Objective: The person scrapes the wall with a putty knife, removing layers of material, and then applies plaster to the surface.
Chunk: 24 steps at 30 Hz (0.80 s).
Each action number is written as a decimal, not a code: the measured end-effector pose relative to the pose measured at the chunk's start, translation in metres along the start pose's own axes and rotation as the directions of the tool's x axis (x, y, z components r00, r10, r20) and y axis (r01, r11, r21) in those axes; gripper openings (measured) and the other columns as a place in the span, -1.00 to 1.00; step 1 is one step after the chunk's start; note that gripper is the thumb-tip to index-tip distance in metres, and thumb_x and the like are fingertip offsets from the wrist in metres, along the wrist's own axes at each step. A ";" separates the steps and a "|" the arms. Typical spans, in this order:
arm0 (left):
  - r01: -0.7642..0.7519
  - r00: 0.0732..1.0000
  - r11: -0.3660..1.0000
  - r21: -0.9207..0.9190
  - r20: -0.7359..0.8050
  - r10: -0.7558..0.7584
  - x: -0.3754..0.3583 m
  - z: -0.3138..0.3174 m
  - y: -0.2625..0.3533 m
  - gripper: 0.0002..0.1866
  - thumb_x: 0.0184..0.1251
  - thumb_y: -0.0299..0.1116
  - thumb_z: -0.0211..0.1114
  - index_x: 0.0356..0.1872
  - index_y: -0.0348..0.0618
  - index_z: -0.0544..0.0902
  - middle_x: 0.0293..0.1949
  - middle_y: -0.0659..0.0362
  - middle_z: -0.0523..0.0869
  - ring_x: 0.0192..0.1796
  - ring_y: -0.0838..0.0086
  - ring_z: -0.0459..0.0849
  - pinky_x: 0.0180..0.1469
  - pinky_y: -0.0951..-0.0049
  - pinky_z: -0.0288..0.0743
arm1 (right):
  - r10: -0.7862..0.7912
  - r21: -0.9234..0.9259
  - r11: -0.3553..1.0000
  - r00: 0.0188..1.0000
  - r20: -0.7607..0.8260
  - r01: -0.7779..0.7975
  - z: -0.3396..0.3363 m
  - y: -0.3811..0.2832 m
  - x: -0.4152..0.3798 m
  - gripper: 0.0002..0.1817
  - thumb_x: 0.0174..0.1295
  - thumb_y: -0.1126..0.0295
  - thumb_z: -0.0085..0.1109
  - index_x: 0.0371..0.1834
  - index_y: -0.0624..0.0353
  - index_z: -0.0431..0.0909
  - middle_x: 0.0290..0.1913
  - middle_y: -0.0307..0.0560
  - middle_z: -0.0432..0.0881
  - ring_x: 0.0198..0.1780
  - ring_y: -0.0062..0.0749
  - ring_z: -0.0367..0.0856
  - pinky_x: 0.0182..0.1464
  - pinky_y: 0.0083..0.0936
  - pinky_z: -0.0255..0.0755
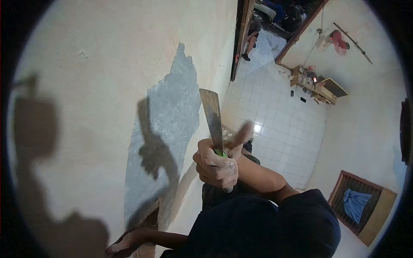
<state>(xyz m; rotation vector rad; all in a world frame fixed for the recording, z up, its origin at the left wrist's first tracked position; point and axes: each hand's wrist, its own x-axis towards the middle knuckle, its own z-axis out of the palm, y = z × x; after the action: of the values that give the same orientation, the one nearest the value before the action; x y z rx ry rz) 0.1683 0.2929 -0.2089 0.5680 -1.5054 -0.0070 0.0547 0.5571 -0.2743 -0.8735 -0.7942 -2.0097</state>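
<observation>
My right hand [216,167] is wrapped round the green handle of a scraper [211,111] and holds it upright near the middle. Its flat metal blade is stained and widens toward the tip, beside the edge of a grey patch [172,101] on the cream wall. One finger or thumb of this hand sticks up, smeared by motion. Pale dust coats the knuckles. Low on the left, my left hand [127,241] is at the wall by a brown recess [150,220], fingers stretched out and partly cut off by the frame. It shows no object.
A white tiled floor [275,129] stretches to a doorway, where a seated person's leg [251,46] shows. Wooden boxes [320,91] with cables stand along the far wall near a blurred red fan [340,43]. A barred window [355,202] has blue cloth hanging on it.
</observation>
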 end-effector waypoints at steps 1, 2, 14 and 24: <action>0.000 1.000 1.000 0.001 0.001 0.000 0.000 0.000 -0.002 -0.48 0.49 -0.14 -0.14 0.03 -0.58 0.35 0.02 -0.19 0.48 0.01 0.34 0.43 0.14 0.30 0.26 | 0.028 0.037 0.999 0.999 -0.043 -0.026 0.002 0.000 0.001 -0.31 0.12 -0.28 0.05 -0.67 0.20 0.22 -0.82 -0.31 0.20 -0.85 -0.62 0.23 -0.85 -0.69 0.21; -0.014 1.000 1.000 0.012 -0.021 0.014 0.001 0.000 -0.007 -0.47 0.47 -0.09 -0.13 -0.04 -0.55 0.37 -0.04 -0.17 0.48 -0.04 0.32 0.44 0.07 0.29 0.29 | 0.028 0.039 0.999 0.999 -0.045 -0.027 0.001 0.000 0.000 -0.31 0.12 -0.28 0.05 -0.67 0.20 0.22 -0.82 -0.31 0.20 -0.85 -0.62 0.23 -0.85 -0.69 0.21; 0.074 0.993 0.996 0.055 -0.092 -0.069 -0.001 0.003 0.009 -0.41 0.43 0.03 -0.12 -0.16 -0.50 0.42 -0.19 -0.16 0.51 -0.11 0.25 0.48 -0.01 0.21 0.37 | -0.102 0.094 0.989 0.988 -0.116 0.114 -0.008 0.006 -0.015 -0.49 0.41 0.27 -0.36 -0.66 0.37 0.34 -0.85 -0.21 0.18 -0.90 -0.56 0.14 -0.89 -0.62 0.12; 0.194 0.978 0.966 0.169 -0.114 -0.177 0.001 -0.001 0.007 -0.37 0.40 0.07 -0.11 -0.09 -0.51 0.43 -0.20 -0.20 0.51 -0.12 0.12 0.52 -0.08 0.14 0.41 | -0.818 -0.740 0.259 0.266 -0.509 -0.621 0.014 -0.045 0.005 -0.58 0.43 0.26 -0.21 0.29 0.15 0.11 -0.53 -0.13 0.46 -0.77 -0.63 0.31 -0.77 -0.65 0.18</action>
<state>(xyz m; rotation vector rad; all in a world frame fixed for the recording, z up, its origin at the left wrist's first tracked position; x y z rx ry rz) 0.1668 0.2984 -0.2051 0.8417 -1.3609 0.0110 0.0193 0.5880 -0.2723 0.2558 1.5180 -2.4814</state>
